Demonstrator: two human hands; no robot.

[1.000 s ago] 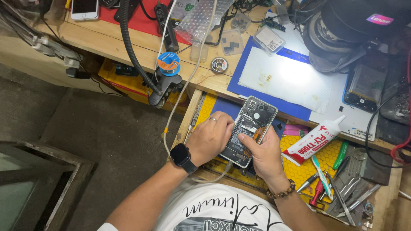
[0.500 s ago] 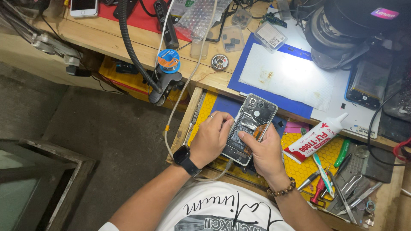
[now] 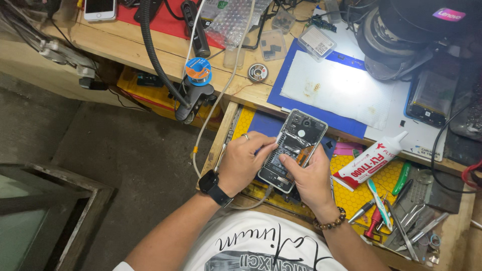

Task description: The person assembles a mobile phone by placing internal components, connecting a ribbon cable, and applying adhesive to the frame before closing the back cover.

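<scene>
Item 1: opened smartphone w/ back cover off, grey internals exposed [image 3: 292, 149]. You hold it tilted over the open wooden drawer [image 3: 227, 125], above the yellow honeycomb-pattern mat [image 3: 361, 193], camera end pointing toward the bench.

Item 2: your left hand [image 3: 244, 161], black smartwatch on wrist, ring on one finger. It cups the phone's left edge; fingertips curl onto the exposed board, pressed against it.

Item 3: your right hand [image 3: 311, 175], brown bead bracelet on wrist. It grips the phone's lower right side, thumb tip down on the internals. Can't tell if anything small sits under the thumb.

Nearby, right of phone: white-and-red glue tube w/ white nozzle [image 3: 370, 160] lying on the mat; past it, a cluster of metal tweezers & small tools [image 3: 409, 221].

On bench above: blue rectangular work mat [image 3: 286, 85] w/ white sheet [image 3: 336, 88] on top; blue solder-wire spool [image 3: 198, 70] to the left, near black flexible hose [image 3: 153, 55].
</scene>
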